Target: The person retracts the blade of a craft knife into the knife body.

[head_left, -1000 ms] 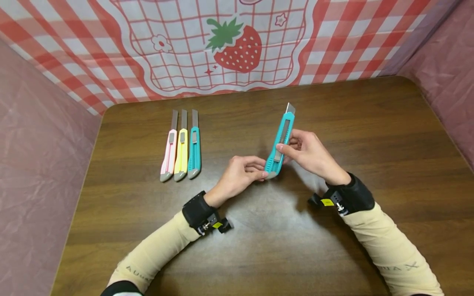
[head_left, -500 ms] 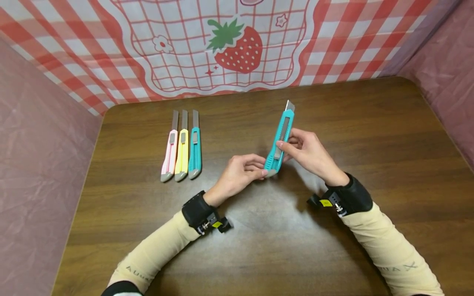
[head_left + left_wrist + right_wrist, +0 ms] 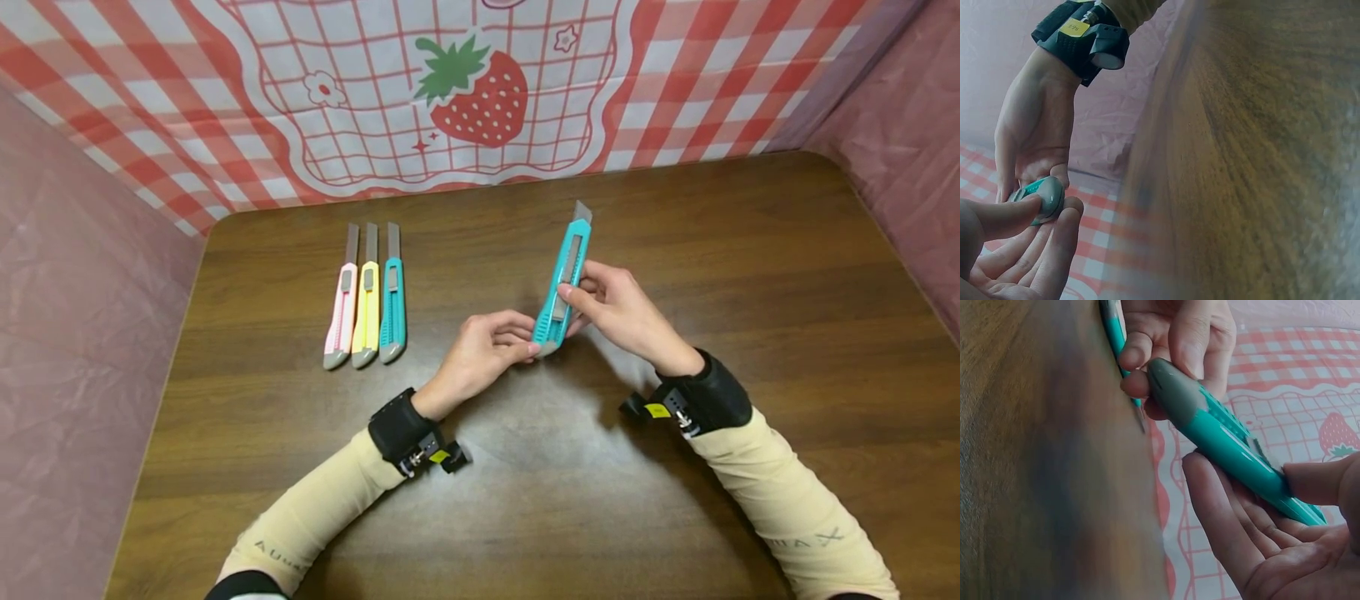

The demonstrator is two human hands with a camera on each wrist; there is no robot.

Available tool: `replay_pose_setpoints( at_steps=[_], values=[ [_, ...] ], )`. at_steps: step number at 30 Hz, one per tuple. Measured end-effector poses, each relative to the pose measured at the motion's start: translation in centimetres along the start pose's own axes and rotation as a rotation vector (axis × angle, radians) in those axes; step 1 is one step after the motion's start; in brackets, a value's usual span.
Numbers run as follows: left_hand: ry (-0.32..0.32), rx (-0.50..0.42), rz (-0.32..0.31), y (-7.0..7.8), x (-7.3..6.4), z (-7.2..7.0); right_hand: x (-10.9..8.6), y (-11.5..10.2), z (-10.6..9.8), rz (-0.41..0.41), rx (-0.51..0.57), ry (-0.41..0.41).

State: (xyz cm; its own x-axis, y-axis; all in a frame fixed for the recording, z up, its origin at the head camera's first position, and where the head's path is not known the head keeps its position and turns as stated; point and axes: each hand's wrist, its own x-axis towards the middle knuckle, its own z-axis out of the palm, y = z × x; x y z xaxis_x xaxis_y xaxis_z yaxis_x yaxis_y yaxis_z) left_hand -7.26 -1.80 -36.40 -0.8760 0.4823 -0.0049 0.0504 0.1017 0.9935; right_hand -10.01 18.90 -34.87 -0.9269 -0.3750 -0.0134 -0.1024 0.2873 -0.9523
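A teal utility knife (image 3: pixel 550 328) is held tilted above the table, with a short length of blade (image 3: pixel 582 213) out at its far end. My right hand (image 3: pixel 627 313) holds its body, thumb on the grey slider and fingers behind. At the near end, my left hand (image 3: pixel 480 356) pinches the grey end cap (image 3: pixel 1054 195) between thumb and fingers. The right wrist view shows the knife's back (image 3: pixel 1235 453) lying across the right fingers. To the left, a pink knife (image 3: pixel 342 312), a yellow knife (image 3: pixel 367 312) and another teal knife (image 3: pixel 393 312) lie side by side, blades extended away from me.
The brown wooden table (image 3: pixel 480 517) reaches to a checked cloth (image 3: pixel 675 92) with a strawberry print at the back. Pink fabric (image 3: pixel 75 333) hangs along the left side, and more pink fabric (image 3: pixel 907 158) on the right.
The held knife has shifted slightly up and left, with both hands still on it. The knives lying on the table stay as they were.
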Motion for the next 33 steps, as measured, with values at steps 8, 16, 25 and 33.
replay_pose_setpoints(
  at_steps=[8, 16, 25, 33],
  values=[
    [0.034, -0.006, 0.036, -2.4, 0.6, 0.1, 0.1, 0.0, 0.5, 0.016, 0.043, 0.013],
    [0.031, -0.003, 0.016, -2.3, 0.5, 0.1, 0.1, 0.2, 0.6, 0.014, 0.000, 0.007],
    [0.026, -0.019, 0.036, 0.2, -0.1, -0.1, 0.1, 0.4, 1.0, 0.031, -0.054, -0.001],
    [0.027, -0.020, 0.058, -2.1, 0.6, -0.3, 0.2, 0.4, 1.2, 0.017, 0.012, 0.030]
  ],
)
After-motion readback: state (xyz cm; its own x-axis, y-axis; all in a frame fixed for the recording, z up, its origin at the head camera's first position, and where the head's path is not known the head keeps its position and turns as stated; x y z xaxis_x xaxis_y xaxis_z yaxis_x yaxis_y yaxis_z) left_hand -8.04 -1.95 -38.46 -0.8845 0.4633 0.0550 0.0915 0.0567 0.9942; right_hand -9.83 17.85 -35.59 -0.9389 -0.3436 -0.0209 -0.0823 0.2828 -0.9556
